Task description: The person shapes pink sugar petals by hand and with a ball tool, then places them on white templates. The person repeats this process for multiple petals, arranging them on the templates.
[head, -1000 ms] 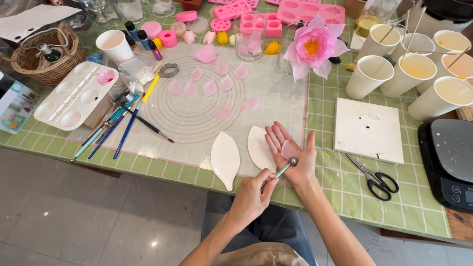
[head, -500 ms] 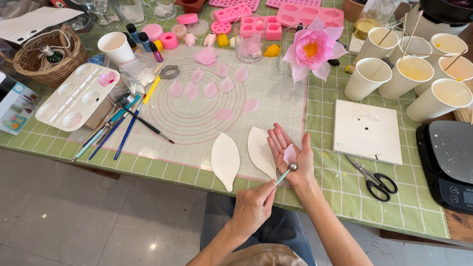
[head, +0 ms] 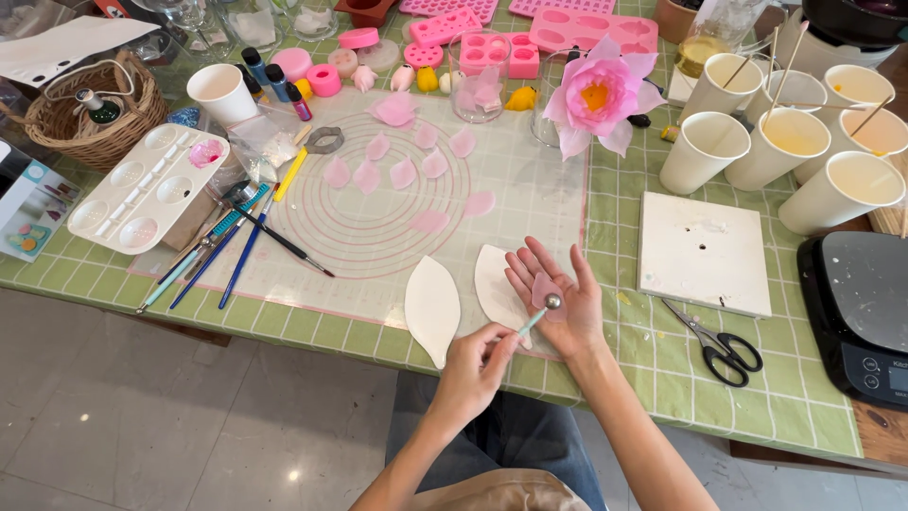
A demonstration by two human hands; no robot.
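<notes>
My right hand (head: 558,295) lies palm up at the mat's near edge with a small pink petal (head: 541,286) resting on it. My left hand (head: 475,364) grips a thin ball-tipped tool (head: 539,315), whose metal ball presses on the petal. Two white leaf-shaped pieces (head: 432,308) lie just left of my right hand. Several loose pink petals (head: 402,173) are spread over the ringed silicone mat (head: 369,237). A finished pink flower (head: 599,95) stands at the back.
Black scissors (head: 724,350) and a white square block (head: 702,253) lie to the right, paper cups (head: 705,151) behind them and a black scale (head: 856,308) at the far right. Brushes (head: 241,251), a white palette (head: 142,187) and a basket (head: 80,118) sit left; pink moulds (head: 586,28) are at the back.
The ball tip has shifted slightly across the petal on my right palm. Both hands stay in nearly the same place.
</notes>
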